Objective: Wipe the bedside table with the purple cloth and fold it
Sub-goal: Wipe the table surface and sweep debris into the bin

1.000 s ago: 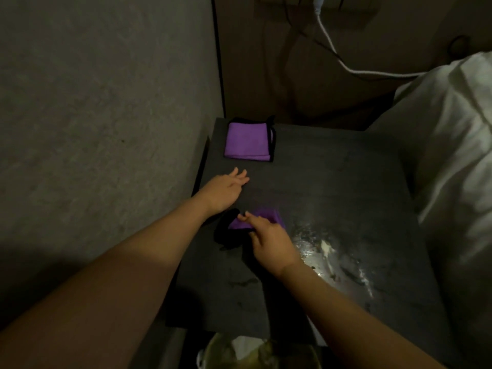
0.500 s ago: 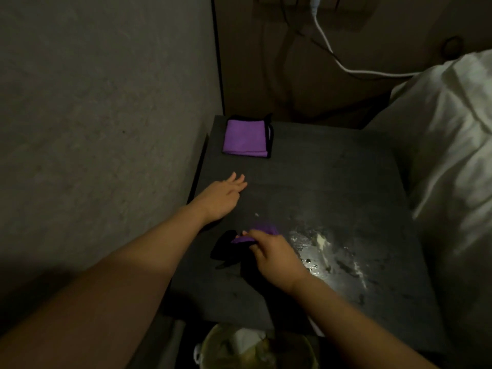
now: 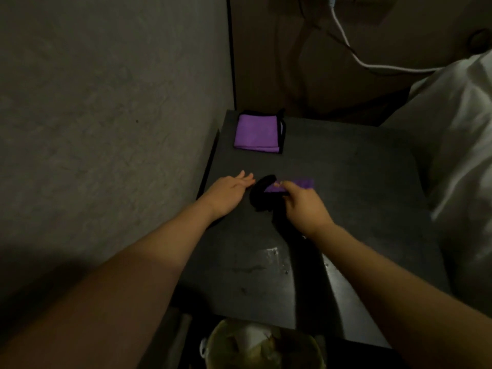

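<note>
- Overhead, the grey wall (image 3: 106,129) fills the left side of the view, meeting the left edge of the bedside table.
- White bedding (image 3: 458,155) borders the table on the right; a white cable (image 3: 372,66) runs down the back wall toward it.
- Bedside table (image 3: 346,209): dark top, with a shiny wet-looking patch near its front edge, between the two forearms.
- Bin (image 3: 263,344), with crumpled contents, sits below the table's front edge.
- Folded purple cloth (image 3: 257,134), black-edged, lies flat at the back left corner of the table, well apart from both hands.
- Right hand (image 3: 303,206): fingers closed in a pinch on a second purple cloth (image 3: 300,183), bunched and blurred, at mid-table just beside the left hand; a dark shadow lies beneath it.
- Left hand (image 3: 229,193): fingers extended and together, palm down, resting on the table near its left edge, holding nothing.
</note>
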Demonstrator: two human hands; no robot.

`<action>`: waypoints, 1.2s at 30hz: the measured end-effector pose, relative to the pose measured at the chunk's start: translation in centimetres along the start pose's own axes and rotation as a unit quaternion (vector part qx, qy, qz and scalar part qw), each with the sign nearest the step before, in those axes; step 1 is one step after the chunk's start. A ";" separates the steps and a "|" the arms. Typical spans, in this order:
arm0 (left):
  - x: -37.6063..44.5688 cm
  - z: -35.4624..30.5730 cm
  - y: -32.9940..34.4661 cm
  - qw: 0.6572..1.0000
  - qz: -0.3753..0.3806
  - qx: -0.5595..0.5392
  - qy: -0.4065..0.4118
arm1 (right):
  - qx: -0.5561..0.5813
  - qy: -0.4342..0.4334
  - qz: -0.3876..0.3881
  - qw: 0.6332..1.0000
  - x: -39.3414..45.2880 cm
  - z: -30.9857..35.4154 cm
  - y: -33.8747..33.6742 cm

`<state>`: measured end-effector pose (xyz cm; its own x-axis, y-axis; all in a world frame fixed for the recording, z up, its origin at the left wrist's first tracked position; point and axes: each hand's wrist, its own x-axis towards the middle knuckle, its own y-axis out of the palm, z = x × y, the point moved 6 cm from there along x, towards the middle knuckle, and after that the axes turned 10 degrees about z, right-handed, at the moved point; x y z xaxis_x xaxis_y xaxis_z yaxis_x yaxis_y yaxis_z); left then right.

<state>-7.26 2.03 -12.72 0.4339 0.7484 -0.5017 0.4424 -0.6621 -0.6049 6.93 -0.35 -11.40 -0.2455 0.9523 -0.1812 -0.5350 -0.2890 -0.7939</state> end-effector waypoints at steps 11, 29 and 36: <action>0.1 0.4 0.5 1.000 0.023 0.021 -0.006 | -0.069 -0.063 0.093 0.991 -6.3 2.4 4.1; 0.2 0.6 0.3 1.000 -0.002 0.018 0.021 | -0.121 -0.032 0.031 0.992 -2.7 3.2 3.9; 0.3 1.0 0.5 0.999 0.012 0.034 0.019 | -0.170 -0.060 0.030 0.983 -5.5 3.6 4.5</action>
<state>-7.71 1.92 -13.84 0.4737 0.7300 -0.4927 0.3778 -0.6738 -0.6350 2.94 -7.23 -11.84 -0.3726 0.9102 -0.1807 -0.2211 -0.2762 -0.9353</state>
